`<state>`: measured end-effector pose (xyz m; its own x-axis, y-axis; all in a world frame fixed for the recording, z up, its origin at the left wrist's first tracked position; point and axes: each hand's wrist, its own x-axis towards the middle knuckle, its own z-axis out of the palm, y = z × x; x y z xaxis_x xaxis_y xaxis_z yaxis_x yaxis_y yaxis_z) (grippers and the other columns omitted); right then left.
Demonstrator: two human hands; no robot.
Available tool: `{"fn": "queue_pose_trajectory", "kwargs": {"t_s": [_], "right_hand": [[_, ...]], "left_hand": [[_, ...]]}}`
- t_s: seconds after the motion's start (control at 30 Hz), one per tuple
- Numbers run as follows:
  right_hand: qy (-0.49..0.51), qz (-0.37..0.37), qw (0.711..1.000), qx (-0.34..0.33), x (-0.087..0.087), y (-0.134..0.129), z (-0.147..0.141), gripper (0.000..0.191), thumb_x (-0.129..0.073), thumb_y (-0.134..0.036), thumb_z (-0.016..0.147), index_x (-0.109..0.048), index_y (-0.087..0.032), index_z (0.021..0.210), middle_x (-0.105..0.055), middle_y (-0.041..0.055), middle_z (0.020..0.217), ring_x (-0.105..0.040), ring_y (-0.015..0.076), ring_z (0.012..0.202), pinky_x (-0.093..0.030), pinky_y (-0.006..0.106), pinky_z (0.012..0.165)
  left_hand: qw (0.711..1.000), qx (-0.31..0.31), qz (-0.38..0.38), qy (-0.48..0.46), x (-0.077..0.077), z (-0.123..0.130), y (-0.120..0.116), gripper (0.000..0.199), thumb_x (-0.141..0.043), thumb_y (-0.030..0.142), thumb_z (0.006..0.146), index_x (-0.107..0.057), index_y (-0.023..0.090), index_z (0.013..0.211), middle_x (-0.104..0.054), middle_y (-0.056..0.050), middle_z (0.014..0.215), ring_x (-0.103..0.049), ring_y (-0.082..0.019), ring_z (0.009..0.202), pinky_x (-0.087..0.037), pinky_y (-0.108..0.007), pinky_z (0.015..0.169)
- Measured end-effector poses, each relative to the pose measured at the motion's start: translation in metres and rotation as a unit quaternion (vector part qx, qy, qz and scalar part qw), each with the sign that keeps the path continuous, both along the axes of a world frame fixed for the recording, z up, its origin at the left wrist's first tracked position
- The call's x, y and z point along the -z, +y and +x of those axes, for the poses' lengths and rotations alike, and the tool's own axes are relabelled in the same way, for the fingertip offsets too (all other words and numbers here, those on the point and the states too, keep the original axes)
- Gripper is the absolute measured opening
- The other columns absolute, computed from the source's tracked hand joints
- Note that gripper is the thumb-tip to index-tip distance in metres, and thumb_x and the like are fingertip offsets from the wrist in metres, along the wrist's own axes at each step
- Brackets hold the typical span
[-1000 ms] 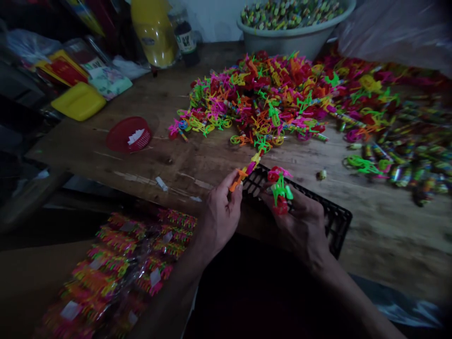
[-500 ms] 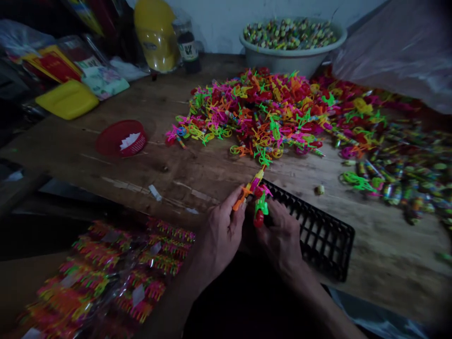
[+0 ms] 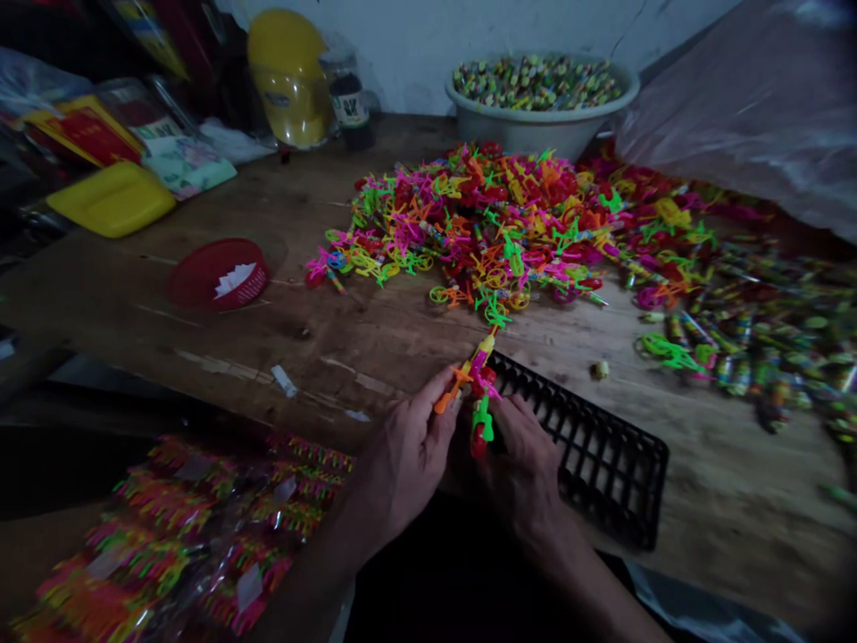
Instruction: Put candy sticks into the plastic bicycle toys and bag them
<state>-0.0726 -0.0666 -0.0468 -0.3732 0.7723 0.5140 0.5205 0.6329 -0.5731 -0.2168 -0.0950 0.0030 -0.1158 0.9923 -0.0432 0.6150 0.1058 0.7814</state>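
Note:
My left hand [image 3: 415, 446] is closed on small plastic toys, with an orange piece [image 3: 453, 391] and a yellow and pink one [image 3: 483, 354] at its fingertips. Close beside it, my right hand [image 3: 526, 451] has its fingers closed at a green and red toy [image 3: 480, 424]. The two hands nearly meet. Past my right hand lies a black slotted rack [image 3: 603, 455], its near-left part hidden by the hand. Beyond the hands spreads a big pile of bright plastic toys [image 3: 482, 223].
A basin [image 3: 528, 129] of small capped pieces stands behind the pile. Wrapped tubes [image 3: 769, 330] lie at right. At left are a red basket [image 3: 220, 272] with paper slips, a yellow tray [image 3: 113, 198] and a yellow helmet [image 3: 287, 80]. Bagged toys [image 3: 161, 527] sit at lower left.
The view has shifted slightly, so the table things appear a little further left. Both hands stay close together, and the green and red toy hangs a bit lower.

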Motion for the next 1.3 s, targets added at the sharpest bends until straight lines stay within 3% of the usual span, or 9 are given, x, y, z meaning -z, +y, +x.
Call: {"fn": "queue_pose_trajectory", "kwargs": {"t_s": [0.2,0.37,0.47,0.7,1.0,1.17,1.23,1.3], "right_hand": [[0.014,-0.05,0.999,-0.008,0.001,-0.001,-0.003,0.011,-0.044,-0.011,0.084,-0.051,-0.018,0.081,-0.054,0.003,0.071,-0.046,0.0173,0.067,-0.04,0.031,0.062],[0.024,-0.02,0.999,-0.022,0.002,0.0,-0.005,0.017,-0.039,-0.016,0.091,-0.053,-0.019,0.082,-0.058,0.0046,0.076,-0.048,0.0174,0.069,-0.041,0.034,0.069],[0.031,-0.005,0.999,-0.027,0.004,0.0,-0.005,0.021,-0.037,-0.015,0.093,-0.051,-0.019,0.078,-0.058,0.0052,0.077,-0.049,0.0169,0.07,-0.041,0.035,0.071],[-0.005,-0.054,0.998,-0.03,0.008,0.0,-0.004,0.021,-0.035,-0.018,0.094,-0.055,-0.017,0.086,-0.059,0.0059,0.08,-0.049,0.0182,0.076,-0.042,0.036,0.075],[-0.034,-0.066,0.997,-0.028,0.01,0.003,-0.006,0.02,-0.037,-0.013,0.091,-0.057,-0.015,0.088,-0.059,0.0086,0.084,-0.05,0.0211,0.078,-0.047,0.041,0.078],[0.079,-0.091,0.993,-0.011,-0.006,0.005,0.008,0.026,-0.042,-0.005,0.086,-0.052,-0.017,0.107,-0.06,0.0106,0.104,-0.057,0.0199,0.098,-0.05,0.035,0.084],[0.123,-0.077,0.989,0.014,-0.016,0.01,0.013,0.028,-0.044,-0.006,0.087,-0.051,-0.017,0.111,-0.059,0.0098,0.106,-0.057,0.0179,0.1,-0.049,0.033,0.087],[0.143,-0.071,0.987,-0.008,-0.023,0.018,0.016,0.028,-0.046,-0.006,0.086,-0.052,-0.018,0.111,-0.061,0.0077,0.104,-0.059,0.0162,0.097,-0.05,0.03,0.085]], "left_hand": [[0.99,-0.043,-0.017,-0.137,-0.004,0.015,-0.011,0.051,-0.044,0.041,0.093,-0.034,0.03,0.142,-0.045,0.001,0.143,-0.041,-0.016,0.131,-0.035,-0.032,0.111],[0.997,-0.072,0.027,-0.032,-0.006,0.029,0.0,0.075,-0.067,0.037,0.076,-0.034,0.022,0.142,-0.045,-0.006,0.142,-0.044,-0.023,0.129,-0.038,-0.039,0.109],[0.998,-0.052,0.036,-0.014,-0.004,0.028,0.006,0.066,-0.063,0.032,0.08,-0.036,0.023,0.14,-0.049,-0.004,0.139,-0.048,-0.02,0.125,-0.04,-0.036,0.107],[0.998,-0.02,0.05,0.03,-0.004,0.022,0.005,0.06,-0.059,0.027,0.083,-0.037,0.023,0.139,-0.052,-0.004,0.136,-0.052,-0.017,0.121,-0.042,-0.031,0.104],[0.982,-0.081,0.133,0.107,0.006,0.036,0.009,0.041,-0.048,0.019,0.088,-0.047,0.018,0.129,-0.059,-0.007,0.127,-0.06,-0.017,0.111,-0.047,-0.029,0.097],[0.986,-0.065,0.118,0.094,0.003,0.031,0.008,0.044,-0.053,0.024,0.087,-0.046,0.019,0.13,-0.059,-0.006,0.127,-0.061,-0.017,0.11,-0.048,-0.028,0.096],[0.99,-0.059,0.103,0.081,0.001,0.029,0.009,0.048,-0.057,0.027,0.085,-0.046,0.02,0.131,-0.059,-0.006,0.128,-0.059,-0.018,0.112,-0.047,-0.029,0.098],[0.991,-0.058,0.097,0.073,0.001,0.028,0.009,0.053,-0.061,0.029,0.082,-0.045,0.02,0.132,-0.057,-0.006,0.13,-0.057,-0.019,0.115,-0.046,-0.031,0.1]]}}
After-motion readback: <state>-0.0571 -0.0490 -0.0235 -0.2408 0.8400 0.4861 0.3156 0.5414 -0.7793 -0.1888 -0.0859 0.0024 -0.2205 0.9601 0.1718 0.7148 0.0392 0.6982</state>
